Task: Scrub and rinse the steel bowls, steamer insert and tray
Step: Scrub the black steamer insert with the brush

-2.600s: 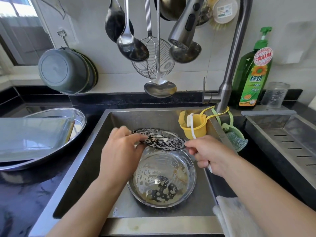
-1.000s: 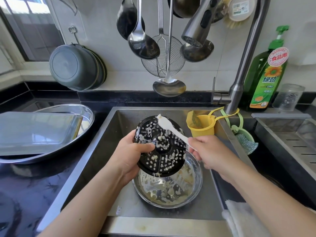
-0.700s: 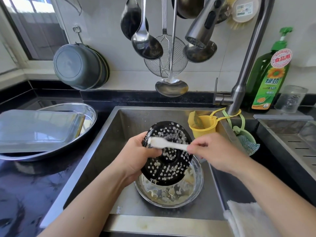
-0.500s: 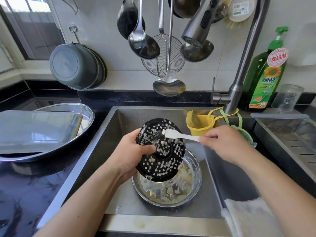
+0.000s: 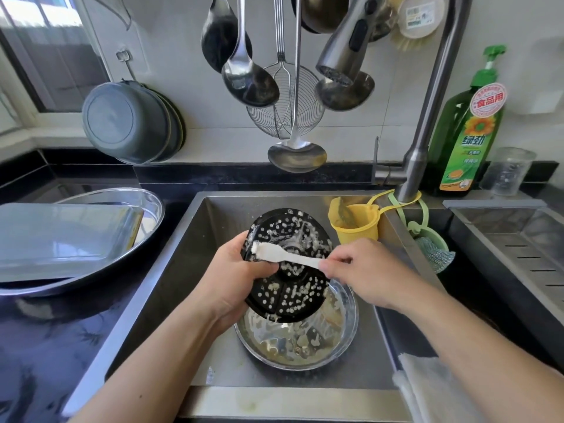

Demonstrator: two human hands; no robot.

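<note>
**Head view: brush swings back across the steamer insert**

Head-camera frame from above the sink (image 5: 171,270): the white brush (image 5: 283,254), which 0.5 s ago lay with its bristles near the middle of the black perforated steamer insert (image 5: 290,288), now reaches to the insert's 10 o'clock edge, close beside the thumb that steadies it. The disc has barely shifted, tilted toward the viewer over the steel bowl (image 5: 305,340). The stroke runs from 3 o'clock toward 9 o'clock, a sign that scrubbing of the insert is in full swing and far from done: white residue clogs many holes and streaks the bowl beneath.

The left hand (image 5: 235,279) grips the insert at its 9 o'clock rim, thumb curled over the face, the other fingers hidden behind the disc. The right hand (image 5: 363,273) comes in from 3 o'clock, wrist level, its thumb and forefinger pinching the end of the brush handle while the other fingers curl loosely under.

The insert hangs above the bowl, which sits on the sink floor at 6 o'clock of it. At 9 o'clock of the sink, on the dark counter, the flat steel tray (image 5: 61,236) rests across a large oval steel bowl (image 5: 143,203), both awaiting their turn. No water runs from the faucet head (image 5: 341,53).
</note>
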